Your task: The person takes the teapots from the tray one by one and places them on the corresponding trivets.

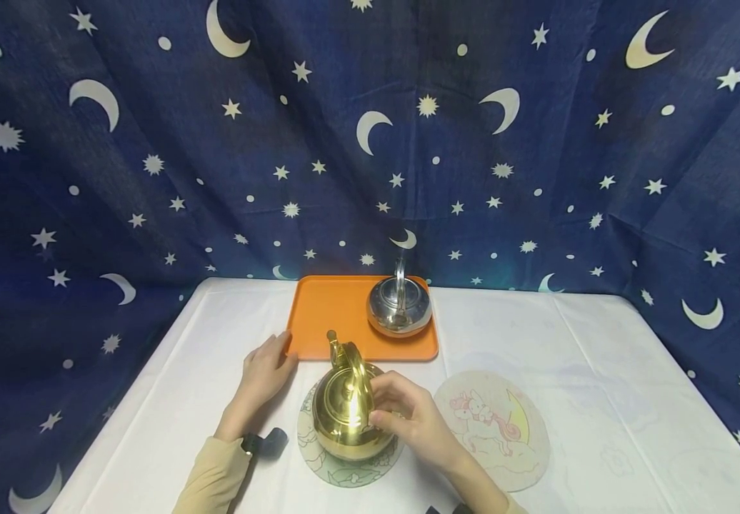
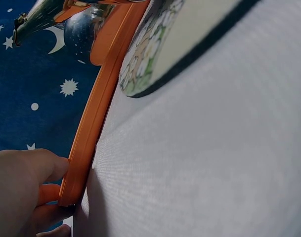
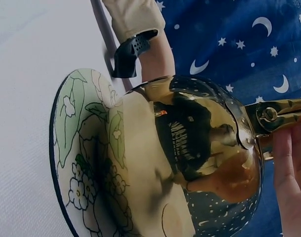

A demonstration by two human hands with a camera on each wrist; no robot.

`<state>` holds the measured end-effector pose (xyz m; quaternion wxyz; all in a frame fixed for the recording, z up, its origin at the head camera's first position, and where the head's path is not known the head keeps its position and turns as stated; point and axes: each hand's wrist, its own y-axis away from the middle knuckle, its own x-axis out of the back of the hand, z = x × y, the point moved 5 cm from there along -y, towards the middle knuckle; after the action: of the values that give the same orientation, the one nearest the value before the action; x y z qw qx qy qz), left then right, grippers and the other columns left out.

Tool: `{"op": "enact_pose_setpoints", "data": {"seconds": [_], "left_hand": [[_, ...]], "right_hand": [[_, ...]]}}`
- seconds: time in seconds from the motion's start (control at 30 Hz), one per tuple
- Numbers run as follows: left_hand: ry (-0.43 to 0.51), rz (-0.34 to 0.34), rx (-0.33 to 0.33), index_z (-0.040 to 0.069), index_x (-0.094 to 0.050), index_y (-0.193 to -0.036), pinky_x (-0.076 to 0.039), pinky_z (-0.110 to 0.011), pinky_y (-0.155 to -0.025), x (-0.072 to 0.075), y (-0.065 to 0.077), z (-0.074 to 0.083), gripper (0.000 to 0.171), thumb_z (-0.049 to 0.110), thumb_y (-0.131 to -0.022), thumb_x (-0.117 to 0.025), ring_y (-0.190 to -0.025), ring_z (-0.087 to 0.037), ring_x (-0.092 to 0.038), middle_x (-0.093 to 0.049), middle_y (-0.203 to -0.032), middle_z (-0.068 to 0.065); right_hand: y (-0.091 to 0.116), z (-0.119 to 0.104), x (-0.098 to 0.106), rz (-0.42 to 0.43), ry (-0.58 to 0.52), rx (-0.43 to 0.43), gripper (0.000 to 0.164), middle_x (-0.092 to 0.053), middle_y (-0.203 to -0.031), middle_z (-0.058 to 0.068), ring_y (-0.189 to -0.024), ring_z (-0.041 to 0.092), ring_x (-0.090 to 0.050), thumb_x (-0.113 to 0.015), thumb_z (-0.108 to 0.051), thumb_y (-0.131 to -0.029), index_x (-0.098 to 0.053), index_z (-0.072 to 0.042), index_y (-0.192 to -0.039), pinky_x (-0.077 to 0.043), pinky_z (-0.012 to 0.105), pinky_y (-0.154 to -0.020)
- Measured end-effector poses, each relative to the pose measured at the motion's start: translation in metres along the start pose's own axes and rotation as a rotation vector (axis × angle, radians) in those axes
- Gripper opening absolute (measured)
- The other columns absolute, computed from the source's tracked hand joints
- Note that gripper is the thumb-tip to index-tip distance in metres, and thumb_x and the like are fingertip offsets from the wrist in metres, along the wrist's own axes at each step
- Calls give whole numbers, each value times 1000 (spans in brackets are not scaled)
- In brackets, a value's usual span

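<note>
The gold kettle (image 1: 344,425) stood on the left mat (image 1: 308,442), immediately left of the right hand (image 1: 413,421), whose fingers reached its handle (image 1: 362,382); whether they clamped it, I could not tell. The left hand (image 1: 267,368) gripped the near left corner of the tray (image 1: 325,314), beyond the kettle.

- The rectangular orange tray (image 1: 331,314) offers room left of the round silver metal kettle (image 1: 400,305) standing on its right.
- The round gold metal kettle (image 1: 344,420) blocks the front approach, with the right hand (image 1: 410,414) at its handle.
- The left hand (image 1: 266,368) occupies the tray's front left corner.
- Right of the tray, the white cloth-covered counter (image 1: 505,328) gives passage.
</note>
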<state>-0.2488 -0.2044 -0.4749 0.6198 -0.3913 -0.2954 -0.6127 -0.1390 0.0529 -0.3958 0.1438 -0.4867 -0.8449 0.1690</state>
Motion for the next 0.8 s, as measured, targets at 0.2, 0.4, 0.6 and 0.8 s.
{"op": "enact_pose_setpoints", "data": {"seconds": [0.2, 0.4, 0.6, 0.8], "left_hand": [[7, -4, 4, 1, -41, -144, -21, -62, -114, 0, 1, -1, 55, 25, -96, -53, -141, -42, -33, -44, -148, -19], [8, -7, 4, 1, -40, -144, -21, -62, -114, -1, 1, -1, 55, 25, -96, -53, -141, -42, -33, -43, -148, -19], [16, 10, -8, 1, -41, -143, -21, -63, -112, 0, 1, -1, 54, 25, -96, -53, -140, -43, -33, -45, -147, -20], [22, 18, -18, 1, -42, -143, -22, -63, -112, 0, 2, -1, 54, 25, -96, -52, -139, -44, -35, -45, -147, -19]], "right_hand": [[-1, -3, 1, -18, 8, 1, 25, -64, -102, 21, -96, 4, -62, -59, 1, -90, -56, 4, -114, -55, 28, -82], [0, -4, 2, -26, 22, -29, 25, -64, -101, 21, -94, 4, -62, -60, 0, -89, -57, 2, -114, -54, 28, -82], [0, -3, 4, -40, 56, -46, 25, -64, -98, 20, -91, 6, -63, -62, 0, -88, -58, 0, -113, -54, 29, -82], [0, -2, 6, -63, 77, -55, 25, -64, -98, 19, -91, 6, -63, -62, 0, -87, -59, -1, -113, -53, 29, -85]]}}
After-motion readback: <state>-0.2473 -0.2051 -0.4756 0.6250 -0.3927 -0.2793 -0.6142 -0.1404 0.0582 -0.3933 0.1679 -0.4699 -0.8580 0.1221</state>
